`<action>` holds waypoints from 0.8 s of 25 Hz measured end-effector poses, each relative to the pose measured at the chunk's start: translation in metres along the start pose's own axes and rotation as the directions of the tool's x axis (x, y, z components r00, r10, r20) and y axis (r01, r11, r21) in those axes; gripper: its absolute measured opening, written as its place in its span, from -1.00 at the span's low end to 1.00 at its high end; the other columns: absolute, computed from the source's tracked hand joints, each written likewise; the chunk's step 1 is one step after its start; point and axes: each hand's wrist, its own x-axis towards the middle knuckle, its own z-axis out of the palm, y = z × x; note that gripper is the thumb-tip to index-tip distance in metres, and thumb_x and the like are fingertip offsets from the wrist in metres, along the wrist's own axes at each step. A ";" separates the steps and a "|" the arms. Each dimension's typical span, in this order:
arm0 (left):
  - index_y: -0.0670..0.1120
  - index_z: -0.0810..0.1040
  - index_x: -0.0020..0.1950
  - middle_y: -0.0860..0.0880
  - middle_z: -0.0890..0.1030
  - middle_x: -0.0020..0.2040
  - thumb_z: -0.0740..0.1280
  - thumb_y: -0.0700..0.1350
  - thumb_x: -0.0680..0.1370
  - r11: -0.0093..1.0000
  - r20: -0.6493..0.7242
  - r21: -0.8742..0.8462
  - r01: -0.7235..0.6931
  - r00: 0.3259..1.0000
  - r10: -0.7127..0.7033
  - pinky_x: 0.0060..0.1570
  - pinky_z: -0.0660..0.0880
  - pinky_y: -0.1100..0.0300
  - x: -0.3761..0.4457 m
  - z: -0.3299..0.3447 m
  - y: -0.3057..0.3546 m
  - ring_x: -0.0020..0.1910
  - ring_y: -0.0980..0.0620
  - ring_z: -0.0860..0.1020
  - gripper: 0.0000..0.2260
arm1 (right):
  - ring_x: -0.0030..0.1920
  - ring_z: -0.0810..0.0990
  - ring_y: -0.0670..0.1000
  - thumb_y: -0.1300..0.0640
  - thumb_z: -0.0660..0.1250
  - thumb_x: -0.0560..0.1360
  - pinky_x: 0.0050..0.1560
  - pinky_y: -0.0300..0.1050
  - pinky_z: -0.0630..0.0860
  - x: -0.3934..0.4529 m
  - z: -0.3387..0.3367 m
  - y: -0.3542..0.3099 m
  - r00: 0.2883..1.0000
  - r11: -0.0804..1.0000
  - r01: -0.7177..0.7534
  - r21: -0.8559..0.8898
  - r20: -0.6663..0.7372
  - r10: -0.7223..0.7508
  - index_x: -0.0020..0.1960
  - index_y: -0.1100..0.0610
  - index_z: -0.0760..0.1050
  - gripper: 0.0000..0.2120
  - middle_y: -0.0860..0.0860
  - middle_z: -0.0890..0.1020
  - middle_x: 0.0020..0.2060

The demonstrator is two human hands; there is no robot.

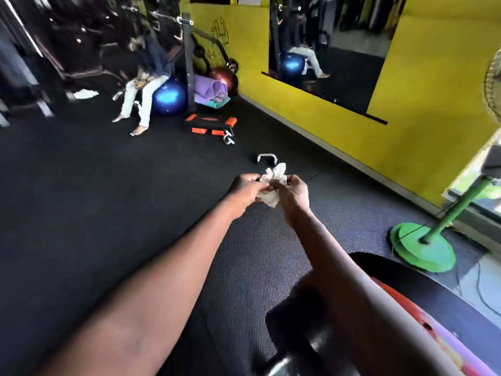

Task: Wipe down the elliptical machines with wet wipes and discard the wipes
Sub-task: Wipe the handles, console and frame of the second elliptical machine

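Two bare arms reach out over the dark rubber floor [81, 199] of a gym, both hands meeting on a crumpled white wipe [273, 176]. The left hand [245, 189] curls its fingers round the wipe's left side, and the right hand [294, 192] pinches the right side, so the wad sits bunched between them, held in the air in the middle of the scene. Just beyond the hands a small metal handle [267, 157] lies on the floor. At far left a person sits on a blue exercise ball [168, 97], beside rolled purple mats [212, 90] and a black and orange step bench [210, 124]. A yellow wall [352, 123] with a mirror [339, 42] runs along the right, and a green fan stand [423, 246] rises at near right.
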 end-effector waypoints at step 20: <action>-0.16 0.49 0.31 -0.12 0.62 0.02 0.28 -0.34 0.56 0.998 0.863 0.034 0.044 0.502 -0.051 -0.24 0.56 0.24 0.417 0.265 0.111 -0.23 0.10 0.61 -0.68 | -0.47 0.57 -0.17 0.31 0.35 0.51 -0.44 -0.27 0.49 0.370 -0.126 -0.054 0.665 0.987 0.142 0.070 -0.745 -0.042 -0.01 0.26 0.52 -0.94 0.05 0.61 -0.32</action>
